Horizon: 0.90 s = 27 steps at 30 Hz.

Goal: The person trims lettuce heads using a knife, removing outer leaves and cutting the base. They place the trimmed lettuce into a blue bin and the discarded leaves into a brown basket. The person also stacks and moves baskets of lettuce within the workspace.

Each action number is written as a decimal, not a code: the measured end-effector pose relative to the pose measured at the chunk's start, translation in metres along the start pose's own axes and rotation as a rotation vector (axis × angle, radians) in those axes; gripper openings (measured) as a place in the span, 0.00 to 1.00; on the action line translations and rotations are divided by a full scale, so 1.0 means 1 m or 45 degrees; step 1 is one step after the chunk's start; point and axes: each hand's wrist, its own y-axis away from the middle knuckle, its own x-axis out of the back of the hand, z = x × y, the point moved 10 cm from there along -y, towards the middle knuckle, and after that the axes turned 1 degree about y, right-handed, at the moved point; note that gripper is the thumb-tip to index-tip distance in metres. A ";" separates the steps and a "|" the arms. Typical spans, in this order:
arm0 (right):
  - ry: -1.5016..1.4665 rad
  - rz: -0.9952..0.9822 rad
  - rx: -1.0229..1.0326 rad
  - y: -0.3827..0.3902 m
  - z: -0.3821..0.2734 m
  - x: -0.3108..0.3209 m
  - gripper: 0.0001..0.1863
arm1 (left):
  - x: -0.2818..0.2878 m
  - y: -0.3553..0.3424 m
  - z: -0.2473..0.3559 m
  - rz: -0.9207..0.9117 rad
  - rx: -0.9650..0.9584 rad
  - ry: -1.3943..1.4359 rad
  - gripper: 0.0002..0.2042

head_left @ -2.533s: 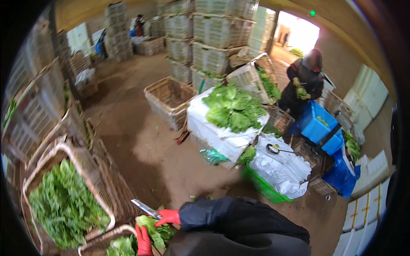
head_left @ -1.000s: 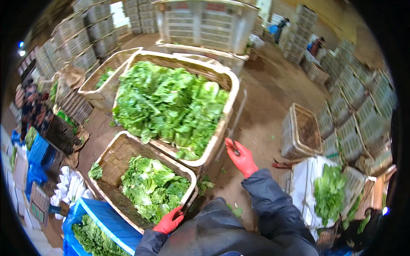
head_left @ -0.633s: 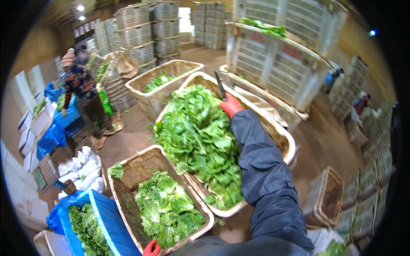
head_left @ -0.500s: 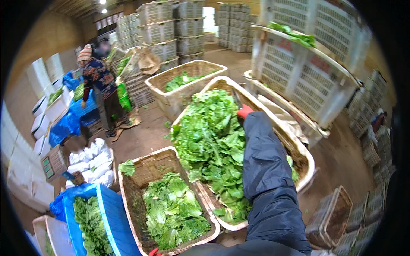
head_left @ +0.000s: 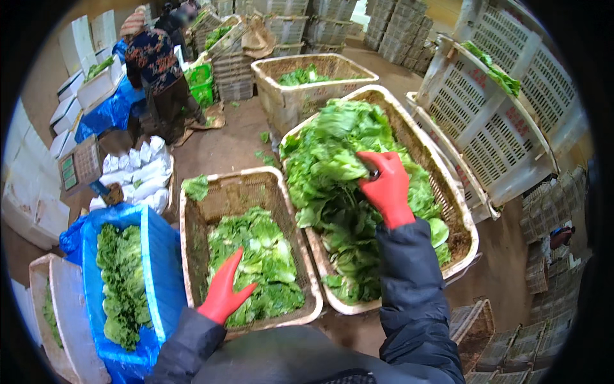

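Note:
My right hand [head_left: 389,189], in a red glove, is closed round a leafy green lettuce [head_left: 342,157], lifted over the heap and smeared by motion. A small dark object shows between thumb and fingers; what it is cannot be made out. Beneath lies a pile of lettuce [head_left: 339,224] in a large dirty white crate [head_left: 457,221]. Over the nearer crate [head_left: 185,256] on the left hovers my left hand [head_left: 225,291], also red-gloved, thumb and fingers spread, holding nothing. Loose lettuce leaves [head_left: 272,246] cover that crate's bottom.
On the left stands a blue-lined bin [head_left: 144,256] of lettuce, with white wrapped bundles [head_left: 144,169] behind it. Another crate [head_left: 313,67] stands beyond the heap. Tall slatted crates [head_left: 492,121] rise at right. A person [head_left: 157,70] stands at the far left.
My right hand has drawn back from the heap's far side with lettuce in it. My left hand has come up from the lower edge over the nearer crate. The view has tilted down.

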 end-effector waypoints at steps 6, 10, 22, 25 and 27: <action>-0.868 -0.722 -0.121 0.134 -0.171 -0.047 0.27 | 0.046 -0.014 0.066 -0.195 -0.117 0.156 0.46; -1.377 -0.934 -1.312 0.272 -0.106 -0.135 0.23 | -0.015 0.069 -0.086 -0.443 0.480 1.099 0.41; -0.068 -1.171 0.634 0.246 -0.178 -0.121 0.07 | 0.019 0.101 -0.051 -0.289 0.366 0.719 0.36; 0.102 -1.504 0.184 0.308 -0.089 -0.142 0.07 | 0.028 0.101 -0.064 -0.164 0.253 0.803 0.35; -0.880 -1.238 -0.483 0.293 -0.100 -0.139 0.18 | 0.025 0.099 -0.087 0.096 0.619 1.387 0.28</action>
